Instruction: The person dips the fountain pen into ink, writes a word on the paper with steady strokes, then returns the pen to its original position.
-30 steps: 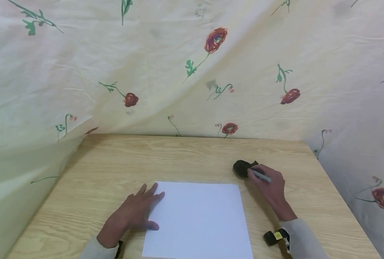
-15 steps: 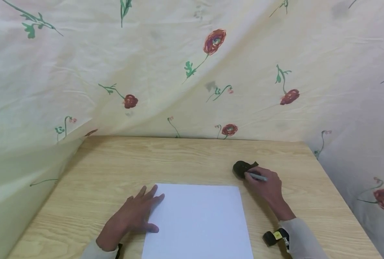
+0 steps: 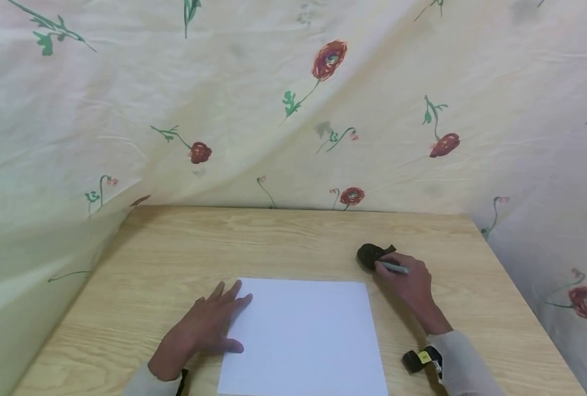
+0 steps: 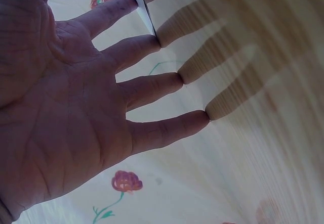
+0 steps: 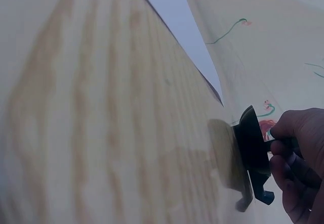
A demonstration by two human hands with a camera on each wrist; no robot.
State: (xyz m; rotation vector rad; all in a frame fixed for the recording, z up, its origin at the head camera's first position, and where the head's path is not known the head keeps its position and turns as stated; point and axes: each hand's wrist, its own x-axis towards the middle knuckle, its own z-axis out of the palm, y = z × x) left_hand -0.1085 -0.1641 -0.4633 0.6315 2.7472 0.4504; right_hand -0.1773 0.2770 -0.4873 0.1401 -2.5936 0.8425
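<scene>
My right hand [image 3: 413,283] pinches a slim grey pen [image 3: 396,268] at the right of the table. Its front end meets a small round black object [image 3: 369,256] with a short tab. The right wrist view shows this black object [image 5: 251,148] from the side, dish-like and mirrored in the tabletop, with the fingers close beside it. A white sheet of paper [image 3: 305,338] lies flat in front of me. My left hand [image 3: 205,324] rests at the paper's left edge, fingers spread and thumb on the sheet. In the left wrist view, its straight fingertips [image 4: 195,118] touch the tabletop.
The pale wooden table [image 3: 273,242] has curtain cloth [image 3: 254,99] with red flowers behind it and at both sides. A black wrist camera [image 3: 413,361] with a yellow label sits under the right sleeve [image 3: 464,366].
The pen has tilted flatter, and the right hand has shifted slightly left at the black object. My left hand and the paper stay where they were.
</scene>
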